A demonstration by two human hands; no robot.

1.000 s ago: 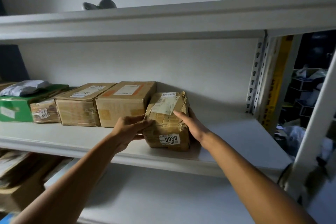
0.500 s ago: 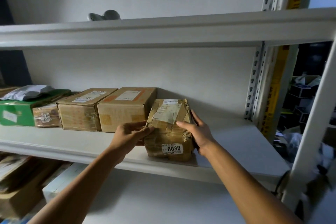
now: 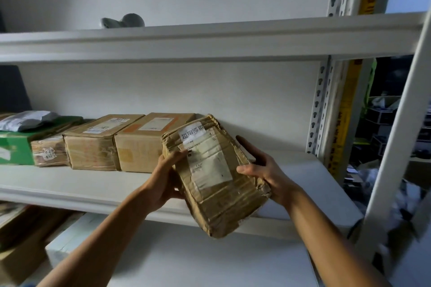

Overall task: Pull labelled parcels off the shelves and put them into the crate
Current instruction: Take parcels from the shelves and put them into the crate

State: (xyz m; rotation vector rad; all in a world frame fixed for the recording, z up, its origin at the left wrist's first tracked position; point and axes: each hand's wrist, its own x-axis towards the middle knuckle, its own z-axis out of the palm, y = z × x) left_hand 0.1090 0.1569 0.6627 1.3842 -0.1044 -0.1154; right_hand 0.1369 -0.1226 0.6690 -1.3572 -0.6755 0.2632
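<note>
A crumpled brown cardboard parcel (image 3: 219,184) wrapped in tape, with white labels on its top face, is held tilted in the air in front of the middle shelf (image 3: 70,184). My left hand (image 3: 165,177) grips its left side with the thumb on the label. On the parcel's right side sits my right hand (image 3: 263,170), fingers behind it. Two taped brown boxes (image 3: 93,144) (image 3: 140,147) with labels stand on the shelf just left of it. No crate is in view.
Further left on the shelf lie a small brown packet (image 3: 49,154), a green box (image 3: 16,147) and a grey mailer bag (image 3: 25,119). A white upright (image 3: 396,137) stands at the right. Boxes (image 3: 21,251) sit on the lower shelf. A grey object (image 3: 123,21) rests on the top shelf.
The parcel has been lifted off the shelf and tipped toward me, so its top label now faces the camera and the 0038 sticker is out of sight. Both hands came nearer.
</note>
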